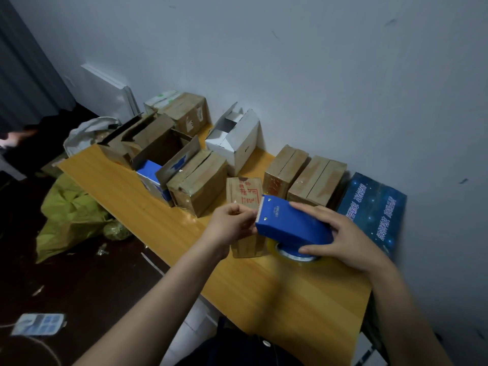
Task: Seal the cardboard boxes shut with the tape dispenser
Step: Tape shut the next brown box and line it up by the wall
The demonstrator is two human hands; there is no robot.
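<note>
A blue tape dispenser (289, 224) with a clear tape roll (295, 256) under it hovers above the wooden table (277, 294). My right hand (340, 233) grips the dispenser from the right side. My left hand (232, 224) pinches the tape end at the toothed blade. A small flat cardboard box (244, 192) with red print lies on the table beneath both hands, partly hidden by them. Several brown cardboard boxes stand behind, such as a taped one (198, 183) to the left and two more (317, 180) to the right.
A white open box (235, 138) and open brown boxes (150, 141) stand at the back by the wall. A dark blue printed box (372, 210) lies at the right. Yellow-green bags (71, 215) and a device (39, 323) lie on the dark floor at left.
</note>
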